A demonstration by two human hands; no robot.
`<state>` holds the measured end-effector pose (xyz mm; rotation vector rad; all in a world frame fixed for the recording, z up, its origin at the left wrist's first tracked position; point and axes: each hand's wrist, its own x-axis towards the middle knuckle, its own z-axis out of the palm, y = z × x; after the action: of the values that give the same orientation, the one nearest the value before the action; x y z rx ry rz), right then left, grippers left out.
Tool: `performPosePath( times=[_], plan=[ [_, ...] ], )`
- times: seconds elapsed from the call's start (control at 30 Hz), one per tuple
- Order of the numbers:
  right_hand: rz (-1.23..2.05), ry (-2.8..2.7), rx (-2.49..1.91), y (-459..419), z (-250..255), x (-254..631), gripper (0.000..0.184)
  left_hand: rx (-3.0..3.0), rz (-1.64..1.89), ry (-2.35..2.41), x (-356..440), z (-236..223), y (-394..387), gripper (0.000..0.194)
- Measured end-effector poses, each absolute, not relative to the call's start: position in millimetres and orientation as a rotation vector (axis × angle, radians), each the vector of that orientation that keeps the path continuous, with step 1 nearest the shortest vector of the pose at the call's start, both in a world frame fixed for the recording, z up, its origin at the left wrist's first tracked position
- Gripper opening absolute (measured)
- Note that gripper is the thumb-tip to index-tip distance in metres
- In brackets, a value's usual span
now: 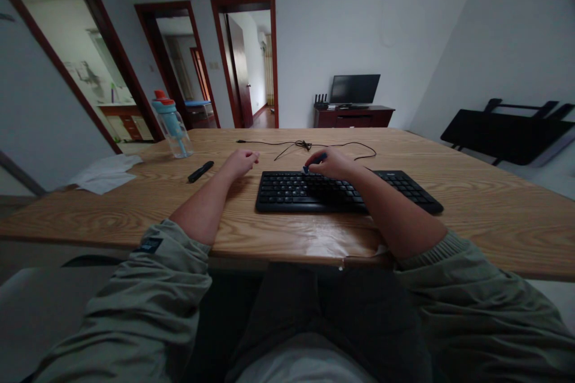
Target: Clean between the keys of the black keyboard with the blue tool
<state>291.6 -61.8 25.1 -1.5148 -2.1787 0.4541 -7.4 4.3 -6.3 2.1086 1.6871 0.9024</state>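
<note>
A black keyboard lies on the wooden table in front of me. My right hand is over its upper middle, fingers pinched around a small blue brush-like tool. The tool's lower end meets the keyboard's back edge near the top row of keys; my fingers hide part of it. To the left of the keyboard, my left hand rests on the table with its fingers curled in, and nothing shows in them. A black cable lies in a loose tangle behind the keyboard.
On the wooden table, a black pen-like object lies left of my left hand. A clear bottle with a red and blue lid stands farther left, beside white tissues. The table's front edge runs close to my lap.
</note>
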Motion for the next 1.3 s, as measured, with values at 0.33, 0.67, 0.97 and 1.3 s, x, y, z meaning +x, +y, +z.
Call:
performPosePath(
  times=[0.33,0.67,0.97,1.3],
  plan=[
    [0.523,-2.182,-1.469,-65,27,290,0.019,2.109,0.892,1.700,-4,-4,-1,0.041],
    [0.599,-2.191,-1.503,-74,32,282,0.018,2.110,0.862,1.721,-4,-5,3,0.041],
    [0.615,-2.328,-1.380,-74,32,285,0.016,2.107,0.863,1.706,-6,-7,5,0.040],
    [0.658,-2.474,-1.371,-75,40,296,0.018,2.106,0.859,1.699,-7,-9,6,0.041]
  ],
)
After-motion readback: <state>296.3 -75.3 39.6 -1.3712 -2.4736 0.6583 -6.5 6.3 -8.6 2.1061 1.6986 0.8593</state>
